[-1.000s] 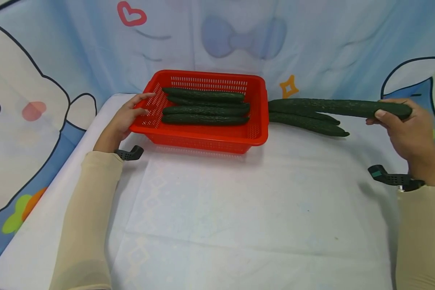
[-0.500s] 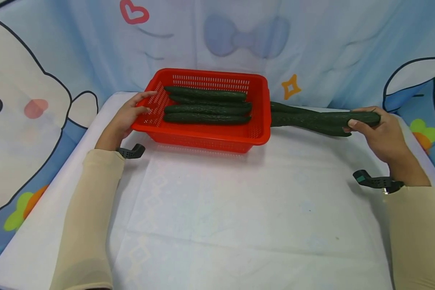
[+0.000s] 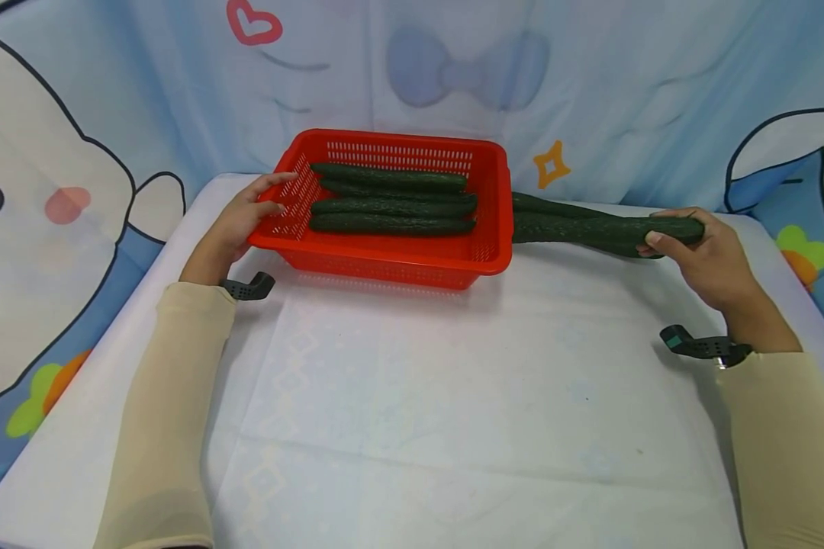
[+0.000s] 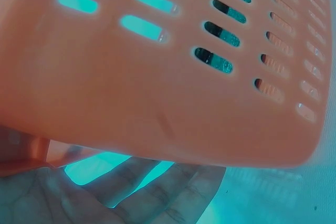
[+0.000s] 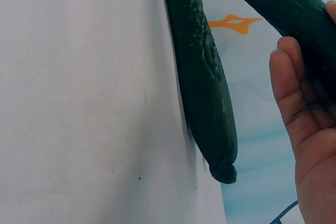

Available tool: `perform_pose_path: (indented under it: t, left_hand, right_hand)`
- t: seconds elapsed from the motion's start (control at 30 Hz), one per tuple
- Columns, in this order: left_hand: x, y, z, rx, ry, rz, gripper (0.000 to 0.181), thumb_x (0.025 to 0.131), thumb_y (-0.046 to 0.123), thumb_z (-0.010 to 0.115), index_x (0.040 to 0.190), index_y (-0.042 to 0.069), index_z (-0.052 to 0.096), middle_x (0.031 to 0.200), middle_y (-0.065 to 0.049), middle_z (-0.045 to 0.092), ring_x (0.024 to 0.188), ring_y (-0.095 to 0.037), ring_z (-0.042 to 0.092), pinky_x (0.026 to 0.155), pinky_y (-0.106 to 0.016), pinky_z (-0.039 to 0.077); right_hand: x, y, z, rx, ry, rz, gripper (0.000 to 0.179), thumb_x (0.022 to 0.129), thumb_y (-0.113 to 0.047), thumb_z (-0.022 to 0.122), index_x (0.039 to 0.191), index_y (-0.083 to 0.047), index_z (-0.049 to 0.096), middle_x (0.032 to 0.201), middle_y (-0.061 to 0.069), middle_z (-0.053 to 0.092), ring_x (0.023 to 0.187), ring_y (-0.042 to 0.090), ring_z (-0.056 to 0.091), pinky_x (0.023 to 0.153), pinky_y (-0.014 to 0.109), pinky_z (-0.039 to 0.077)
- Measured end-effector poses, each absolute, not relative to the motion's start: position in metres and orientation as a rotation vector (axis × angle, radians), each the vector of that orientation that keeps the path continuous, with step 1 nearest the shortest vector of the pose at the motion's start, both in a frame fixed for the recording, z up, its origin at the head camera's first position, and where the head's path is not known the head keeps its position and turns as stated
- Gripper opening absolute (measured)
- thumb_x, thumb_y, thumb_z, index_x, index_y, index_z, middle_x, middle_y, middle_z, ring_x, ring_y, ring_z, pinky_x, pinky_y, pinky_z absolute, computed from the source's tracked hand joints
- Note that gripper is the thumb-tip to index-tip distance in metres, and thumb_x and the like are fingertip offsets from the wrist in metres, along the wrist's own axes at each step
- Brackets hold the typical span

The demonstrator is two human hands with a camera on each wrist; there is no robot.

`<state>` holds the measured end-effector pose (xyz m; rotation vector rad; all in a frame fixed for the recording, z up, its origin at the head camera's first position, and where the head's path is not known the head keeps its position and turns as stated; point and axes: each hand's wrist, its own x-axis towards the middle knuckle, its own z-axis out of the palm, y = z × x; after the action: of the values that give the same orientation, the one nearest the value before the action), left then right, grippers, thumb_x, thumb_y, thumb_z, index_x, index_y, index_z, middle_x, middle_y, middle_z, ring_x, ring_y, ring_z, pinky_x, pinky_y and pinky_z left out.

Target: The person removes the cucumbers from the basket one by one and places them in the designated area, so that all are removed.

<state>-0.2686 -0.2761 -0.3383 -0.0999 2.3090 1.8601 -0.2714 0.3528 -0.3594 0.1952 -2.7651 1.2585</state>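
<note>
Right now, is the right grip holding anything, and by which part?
Yes: a cucumber, held in the right grip near the end farther from the red basket.

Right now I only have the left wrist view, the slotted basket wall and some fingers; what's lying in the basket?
Observer: The head view shows four cucumbers lying in the red basket.

Operator: Is the right hand holding anything?

Observer: Yes, in the head view the right hand grips a fifth cucumber near the end farther from the basket.

Operator: Is that the only one outside?

Observer: No, the right wrist view shows another cucumber on the white cloth.
</note>
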Motion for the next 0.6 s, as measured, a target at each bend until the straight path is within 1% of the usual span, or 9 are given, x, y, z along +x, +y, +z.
perform_pose_path:
  t: [0.07, 0.1, 0.17, 0.2, 0.23, 0.3, 0.43, 0.5, 0.6]
  left_hand:
    - [-0.2684, -0.2757, -0.3379, -0.104, 2.307, 1.866, 0.054, 0.1, 0.01, 0.045, 0.148, 0.035, 0.041, 0.159, -0.005, 0.025, 0.129, -0.026, 0.043, 0.083, -0.023, 0.058]
    - [-0.2682, -0.2755, -0.3378, -0.107, 2.307, 1.867, 0.054, 0.1, 0.01, 0.045, 0.148, 0.035, 0.041, 0.159, -0.005, 0.025, 0.128, -0.026, 0.043, 0.082, -0.023, 0.058]
    - [-0.2684, -0.2754, -0.3376, -0.105, 2.307, 1.869, 0.053, 0.1, 0.01, 0.044, 0.147, 0.035, 0.042, 0.159, -0.005, 0.025, 0.129, -0.026, 0.043, 0.082, -0.022, 0.058]
    - [-0.2686, -0.2755, -0.3374, -0.107, 2.308, 1.868, 0.053, 0.1, 0.01, 0.044, 0.147, 0.035, 0.042, 0.159, -0.005, 0.025, 0.129, -0.026, 0.043, 0.082, -0.022, 0.058]
    - [-0.2687, -0.2756, -0.3373, -0.104, 2.309, 1.867, 0.054, 0.1, 0.01, 0.044, 0.148, 0.035, 0.041, 0.159, -0.005, 0.025, 0.129, -0.026, 0.043, 0.082, -0.022, 0.058]
    - [-0.2691, -0.276, -0.3373, -0.096, 2.308, 1.867, 0.054, 0.1, 0.01, 0.044, 0.148, 0.034, 0.041, 0.159, -0.006, 0.025, 0.129, -0.027, 0.042, 0.082, -0.022, 0.058]
    - [-0.2688, -0.2766, -0.3376, -0.1, 2.302, 1.867, 0.053, 0.101, 0.01, 0.043, 0.148, 0.035, 0.041, 0.159, -0.005, 0.024, 0.129, -0.027, 0.043, 0.082, -0.022, 0.058]
    - [-0.2684, -0.2765, -0.3378, -0.104, 2.299, 1.866, 0.053, 0.101, 0.011, 0.044, 0.148, 0.035, 0.041, 0.159, -0.005, 0.024, 0.128, -0.026, 0.043, 0.082, -0.022, 0.058]
    - [-0.268, -0.2764, -0.3379, -0.104, 2.297, 1.865, 0.053, 0.101, 0.011, 0.044, 0.148, 0.035, 0.041, 0.159, -0.005, 0.025, 0.128, -0.026, 0.044, 0.082, -0.022, 0.058]
  right_hand:
    - [-0.2725, 0.3534, -0.3601, 0.179, -2.777, 1.214, 0.04, 0.097, -0.031, 0.06, 0.135, -0.02, 0.05, 0.108, -0.022, 0.056, 0.096, -0.009, 0.053, 0.094, 0.008, 0.045]
    - [-0.273, 0.3535, -0.3602, 0.158, -2.79, 1.183, 0.042, 0.097, -0.034, 0.06, 0.136, -0.021, 0.05, 0.113, -0.016, 0.057, 0.1, -0.005, 0.052, 0.097, 0.014, 0.045]
    - [-0.274, 0.3534, -0.36, 0.12, -2.817, 1.121, 0.048, 0.096, -0.039, 0.061, 0.138, -0.02, 0.05, 0.126, 0.0, 0.054, 0.109, 0.007, 0.048, 0.104, 0.03, 0.046]
    - [-0.2741, 0.353, -0.3595, 0.097, -2.83, 1.096, 0.05, 0.095, -0.041, 0.061, 0.139, -0.02, 0.05, 0.132, 0.006, 0.051, 0.112, 0.012, 0.046, 0.105, 0.037, 0.046]
    - [-0.2744, 0.3528, -0.3592, 0.081, -2.841, 1.075, 0.052, 0.094, -0.042, 0.062, 0.14, -0.02, 0.05, 0.136, 0.012, 0.048, 0.114, 0.016, 0.044, 0.102, 0.037, 0.047]
    - [-0.2748, 0.353, -0.3594, 0.073, -2.847, 1.033, 0.055, 0.093, -0.043, 0.064, 0.14, -0.018, 0.051, 0.14, 0.02, 0.045, 0.116, 0.023, 0.044, 0.096, 0.029, 0.048]
    - [-0.2754, 0.3545, -0.3619, 0.072, -2.847, 0.974, 0.059, 0.091, -0.045, 0.066, 0.138, -0.013, 0.053, 0.139, 0.021, 0.048, 0.116, 0.023, 0.045, 0.08, 0.008, 0.043]
    - [-0.2761, 0.3552, -0.3636, 0.068, -2.851, 0.952, 0.06, 0.091, -0.045, 0.066, 0.138, -0.01, 0.053, 0.14, 0.021, 0.048, 0.117, 0.027, 0.045, 0.08, 0.008, 0.042]
    - [-0.2771, 0.3561, -0.3658, 0.064, -2.867, 0.926, 0.061, 0.09, -0.047, 0.065, 0.136, -0.008, 0.054, 0.14, 0.023, 0.049, 0.117, 0.033, 0.044, 0.074, 0.007, 0.039]
